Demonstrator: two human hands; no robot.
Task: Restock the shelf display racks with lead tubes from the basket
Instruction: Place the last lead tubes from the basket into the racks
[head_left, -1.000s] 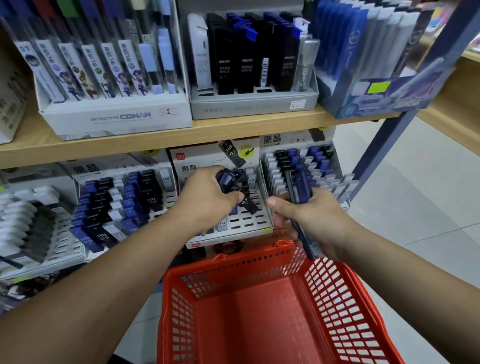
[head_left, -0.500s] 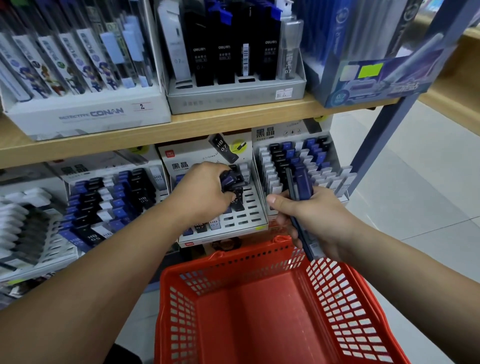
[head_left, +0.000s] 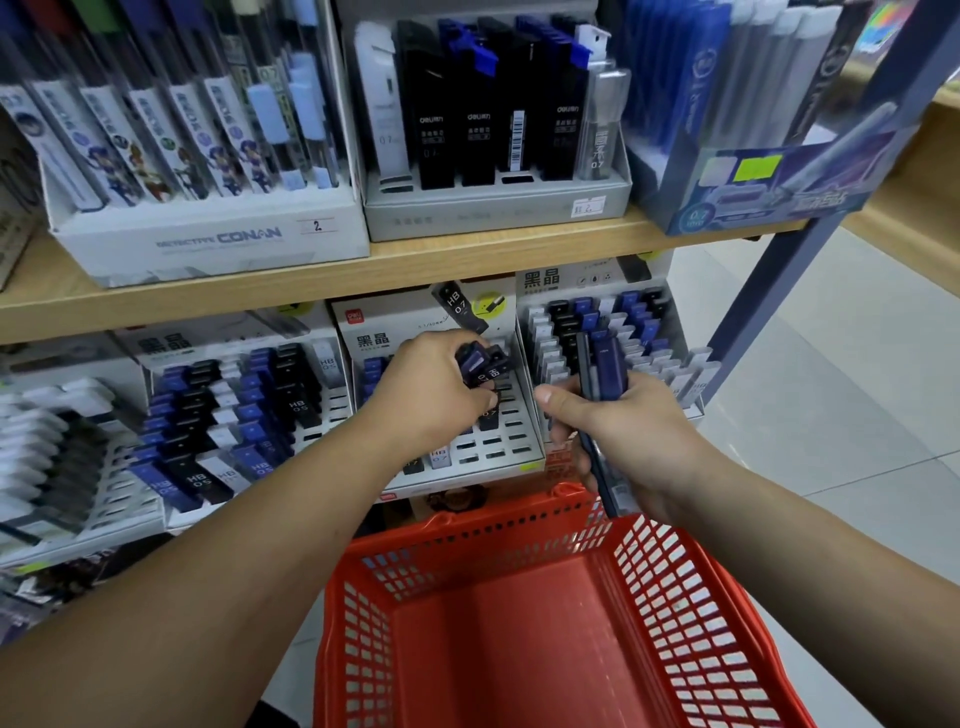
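We are mid-restock at the middle display rack (head_left: 493, 457), the slotted grey tray that serves as our landmark. Above it runs the wooden shelf board (head_left: 311, 280); below and in front of it sits the red basket (head_left: 691, 597). Our left hand (head_left: 431, 400) reaches over the rack's upper rows, fingers curled tight round a small clutch of lead tubes (head_left: 483, 364), dark blue and black, one marked HB 07. Our right hand (head_left: 628, 431) waits at the rack's right edge, clamped round a bundle of spare tubes (head_left: 608, 364) that stands upright out of the fist, thumb stretched toward the rack. We judge the step in hand to be seating tubes into this rack's slots. Several slots in its lower rows show as dark openings. The next move seems to call for singling out one tube from the left clutch, lining it up with a vacant slot and pressing it home without spilling the others.
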